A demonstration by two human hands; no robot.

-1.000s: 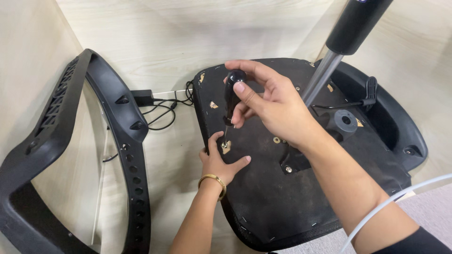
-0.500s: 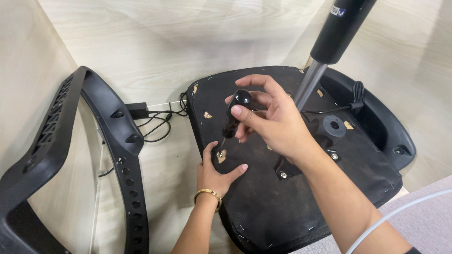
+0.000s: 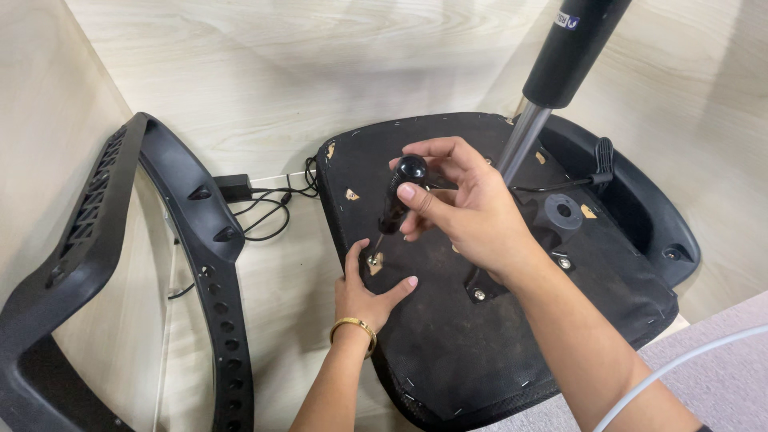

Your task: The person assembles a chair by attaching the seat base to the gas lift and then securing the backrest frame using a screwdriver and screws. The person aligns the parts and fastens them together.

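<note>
1. Black fabric-covered chair seat underside (image 3: 496, 352) lies upturned on the pale wood-grain floor (image 3: 264, 64), staples showing along its edge.
2. Right hand (image 3: 472, 212) is wrapped around a black-handled screwdriver (image 3: 398, 200), thumb and fingers closed on the rounded handle top; tool stands nearly upright, tilted slightly.
3. Screwdriver tip sits on a silver screw (image 3: 373, 259) at a tan torn patch near the seat's left edge.
4. Left hand (image 3: 364, 292) lies flat on the seat, not gripping anything; index finger and thumb spread to either side of the screw, fingertips just beside the tip. Gold bangle (image 3: 354, 326) on that wrist.
5. Gas-lift column (image 3: 552, 72), black sleeve over a chrome shaft, rises from the seat's mechanism plate (image 3: 552, 220) behind the right hand.
6. Small label (image 3: 566, 20) near the column's top, white rectangle with a blue patch; print too small to tell.
7. Black plastic chair back frame (image 3: 120, 264), with rows of holes, leans at the left against a light panel.
8. Black power adapter (image 3: 234, 187) with tangled black cables (image 3: 268, 216) lies on the floor between frame and seat.
9. White cable (image 3: 680, 364) crosses the lower right corner over grey carpet (image 3: 728, 376).
</note>
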